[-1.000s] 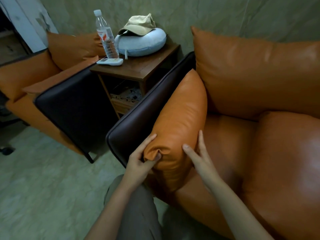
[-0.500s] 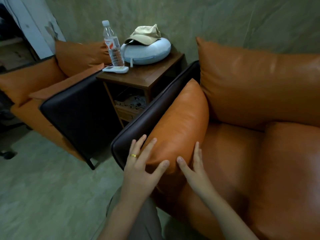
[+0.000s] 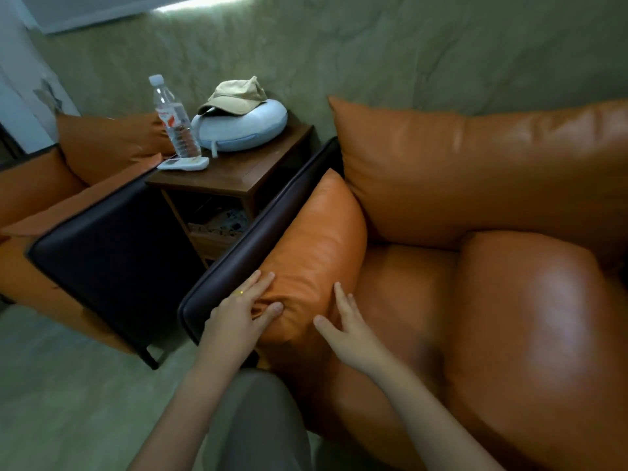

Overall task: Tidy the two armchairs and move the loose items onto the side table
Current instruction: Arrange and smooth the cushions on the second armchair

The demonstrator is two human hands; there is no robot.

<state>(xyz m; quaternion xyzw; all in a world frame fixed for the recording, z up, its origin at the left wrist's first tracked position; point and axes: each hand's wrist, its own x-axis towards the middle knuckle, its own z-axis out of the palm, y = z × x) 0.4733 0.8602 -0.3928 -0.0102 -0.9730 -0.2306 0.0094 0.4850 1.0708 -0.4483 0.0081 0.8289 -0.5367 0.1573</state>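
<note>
The left chair (image 3: 51, 198) sits at 9 o'clock. At 11 o'clock is the worktop (image 3: 258, 171), between the two chairs. On it, from left to right, are a bottle (image 3: 175, 120), a white remote (image 3: 183, 163) lying flat just in front of it, and a blue neck pillow (image 3: 238, 129) with a tan cap (image 3: 236, 95) on top. So the loose things look put away already, I think.

At 6 o'clock the left grip (image 3: 234, 317) is spread wide. Its fingers lie flat on the near end of the cushion (image 3: 316, 246) and its thumb presses a small fold into it. It holds nothing. The cushion stands on its edge in the right chair (image 3: 509, 317), leaning on the dark arm (image 3: 258, 239). The right grip (image 3: 353, 331) is wide too, its straight fingers touching the cushion's other side.

The cushion looks soft and puffy, and likely light. Its skin is smooth and shiny, so it may slip. Flat pats should shape it. To lift it, I would hold both sides near the front end, or pinch a corner.
</note>
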